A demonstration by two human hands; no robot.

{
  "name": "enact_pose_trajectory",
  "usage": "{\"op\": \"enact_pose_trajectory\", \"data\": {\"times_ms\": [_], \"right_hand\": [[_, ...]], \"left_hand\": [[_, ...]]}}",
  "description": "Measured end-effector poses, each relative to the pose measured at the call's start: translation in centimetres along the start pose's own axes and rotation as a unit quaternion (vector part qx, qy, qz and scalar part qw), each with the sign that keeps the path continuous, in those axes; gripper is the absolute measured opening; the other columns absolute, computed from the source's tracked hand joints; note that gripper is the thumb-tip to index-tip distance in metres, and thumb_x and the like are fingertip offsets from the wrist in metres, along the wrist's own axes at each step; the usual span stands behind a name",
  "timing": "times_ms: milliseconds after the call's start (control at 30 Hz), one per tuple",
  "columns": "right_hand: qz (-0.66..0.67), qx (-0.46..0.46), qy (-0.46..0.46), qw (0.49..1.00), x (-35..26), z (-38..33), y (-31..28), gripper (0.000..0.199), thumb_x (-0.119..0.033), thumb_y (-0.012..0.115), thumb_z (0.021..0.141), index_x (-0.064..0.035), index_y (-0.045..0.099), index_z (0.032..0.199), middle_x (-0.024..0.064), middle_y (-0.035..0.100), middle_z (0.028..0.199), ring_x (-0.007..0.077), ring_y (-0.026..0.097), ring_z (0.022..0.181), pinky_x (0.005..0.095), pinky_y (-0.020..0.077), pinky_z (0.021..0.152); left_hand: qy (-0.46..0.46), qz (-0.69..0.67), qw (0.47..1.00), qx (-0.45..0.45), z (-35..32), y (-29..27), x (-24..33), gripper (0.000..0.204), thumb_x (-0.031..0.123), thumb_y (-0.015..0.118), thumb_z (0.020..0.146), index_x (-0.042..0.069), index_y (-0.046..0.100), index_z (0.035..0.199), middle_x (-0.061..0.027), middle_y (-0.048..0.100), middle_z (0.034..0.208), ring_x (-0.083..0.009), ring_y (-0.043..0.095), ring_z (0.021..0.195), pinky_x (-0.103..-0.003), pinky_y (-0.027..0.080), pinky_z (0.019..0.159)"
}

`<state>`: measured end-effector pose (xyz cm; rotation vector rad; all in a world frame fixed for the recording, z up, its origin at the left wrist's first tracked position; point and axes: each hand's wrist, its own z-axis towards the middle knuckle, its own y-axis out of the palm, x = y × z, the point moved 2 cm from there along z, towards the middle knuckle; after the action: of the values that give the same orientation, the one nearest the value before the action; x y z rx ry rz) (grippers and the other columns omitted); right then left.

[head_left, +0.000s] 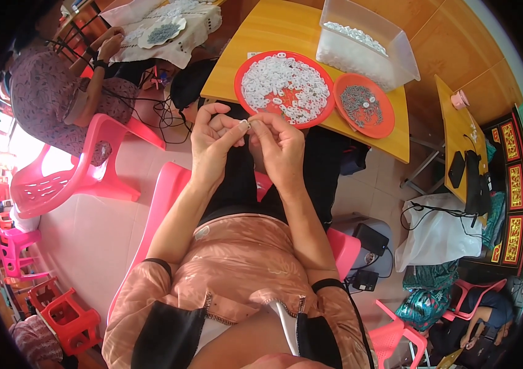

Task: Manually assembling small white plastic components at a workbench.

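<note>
My left hand (pixel 212 140) and my right hand (pixel 280 144) meet in front of me, just short of the red plate, with thumbs and forefingers pinched close together. Between the left fingertips a small white plastic piece (pixel 246 123) shows in part. Whatever my right fingertips pinch is too small and covered to make out. The round red plate (pixel 238 72), right beyond my hands, holds a heap of small white plastic pieces (pixel 280 77) with holes. An orange plate (pixel 379 129) to its right carries small grey metal parts (pixel 360 104), with a white piece among them.
Both plates rest on a yellow table (pixel 261 24), beside a clear plastic bin (pixel 369 61) of white pieces. At the left, another person (pixel 67 98) works at a cloth-covered table (pixel 200 31). A pink chair (pixel 83 166) and black cables (pixel 163 117) lie between us.
</note>
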<state>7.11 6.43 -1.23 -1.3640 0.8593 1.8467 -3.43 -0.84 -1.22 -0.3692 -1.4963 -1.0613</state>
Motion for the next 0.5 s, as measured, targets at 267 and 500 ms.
{"op": "enact_pose_trajectory", "data": {"times_ms": [267, 500], "right_hand": [[-0.046, 0.011, -0.014, 0.999, 0.04, -0.16, 0.17, 0.01, -0.004, 0.058, 0.087, 0.0017, 0.065, 0.091, 0.0016, 0.064, 0.076, 0.004, 0.056, 0.067, 0.0181, 0.0447, 0.06], [-0.085, 0.003, -0.021, 0.996, 0.87, 0.01, 0.21, 0.01, -0.005, 0.058, 0.087, 0.0017, 0.065, 0.091, 0.0021, 0.065, 0.075, 0.0049, 0.058, 0.065, 0.0184, 0.0451, 0.06]], "left_hand": [[-0.004, 0.025, 1.0, 0.013, -0.04, -0.21, -0.12, 0.035, -0.003, 0.065, 0.08, 0.002, 0.044, 0.107, -0.0056, 0.061, 0.077, -0.0089, 0.055, 0.063, -0.019, 0.042, 0.057], [-0.001, 0.033, 0.999, 0.012, 0.3, -0.64, -0.71, 0.036, -0.003, 0.065, 0.079, 0.002, 0.044, 0.108, -0.0058, 0.061, 0.077, -0.0081, 0.055, 0.062, -0.019, 0.042, 0.056]]}}
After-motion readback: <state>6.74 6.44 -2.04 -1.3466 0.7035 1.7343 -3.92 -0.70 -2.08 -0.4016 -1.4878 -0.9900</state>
